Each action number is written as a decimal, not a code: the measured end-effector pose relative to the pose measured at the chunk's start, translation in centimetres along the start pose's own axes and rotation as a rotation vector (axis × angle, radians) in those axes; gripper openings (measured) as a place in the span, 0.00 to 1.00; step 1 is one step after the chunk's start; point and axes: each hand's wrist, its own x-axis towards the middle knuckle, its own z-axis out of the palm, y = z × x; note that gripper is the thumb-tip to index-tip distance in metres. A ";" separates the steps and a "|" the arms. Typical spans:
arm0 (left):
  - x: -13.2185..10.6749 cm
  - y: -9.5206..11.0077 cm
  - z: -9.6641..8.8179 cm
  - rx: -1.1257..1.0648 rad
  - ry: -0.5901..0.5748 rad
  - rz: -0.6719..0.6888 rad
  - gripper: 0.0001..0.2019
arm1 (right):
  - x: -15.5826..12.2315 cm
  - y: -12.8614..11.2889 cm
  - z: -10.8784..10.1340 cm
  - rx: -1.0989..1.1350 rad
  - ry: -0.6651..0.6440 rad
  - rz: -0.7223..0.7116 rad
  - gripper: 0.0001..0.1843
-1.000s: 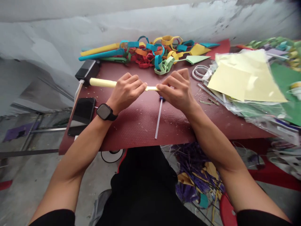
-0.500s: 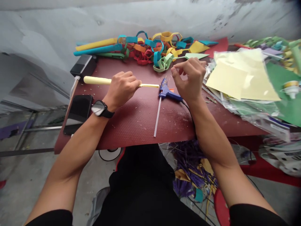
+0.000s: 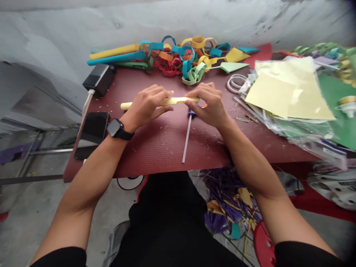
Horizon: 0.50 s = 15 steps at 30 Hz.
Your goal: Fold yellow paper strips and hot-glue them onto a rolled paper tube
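A pale yellow rolled paper tube (image 3: 178, 100) lies across the dark red table (image 3: 167, 144). My left hand (image 3: 147, 105), with a black watch on its wrist, is closed over the tube's middle. My right hand (image 3: 208, 104) pinches the tube's right end. Under my right hand lies a blue glue gun (image 3: 190, 113), mostly hidden, with a clear glue stick (image 3: 186, 139) pointing toward me.
A heap of coloured paper chains and rolls (image 3: 178, 57) lies at the back. Yellow and green sheets in plastic (image 3: 294, 89) fill the right side. A black box (image 3: 98, 79) and a phone (image 3: 93, 129) sit at the left edge. Paper scraps litter the floor below.
My right hand has come down from above the glue gun and taken the tube's right end. The tube has shifted to the right under my left hand.
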 end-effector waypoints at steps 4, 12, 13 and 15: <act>-0.2 -0.4 -0.2 -0.091 0.023 0.001 0.26 | 0.0 0.2 -0.4 0.015 0.001 0.041 0.17; -0.1 -0.3 0.0 -0.163 0.064 0.010 0.22 | -0.1 0.2 0.2 0.212 0.110 0.141 0.23; -0.1 -0.3 0.1 -0.166 0.068 0.000 0.22 | -0.1 0.2 0.4 0.247 0.118 0.159 0.25; 0.0 -0.2 0.1 -0.164 0.071 -0.017 0.23 | 0.0 0.2 0.6 0.311 0.127 0.211 0.27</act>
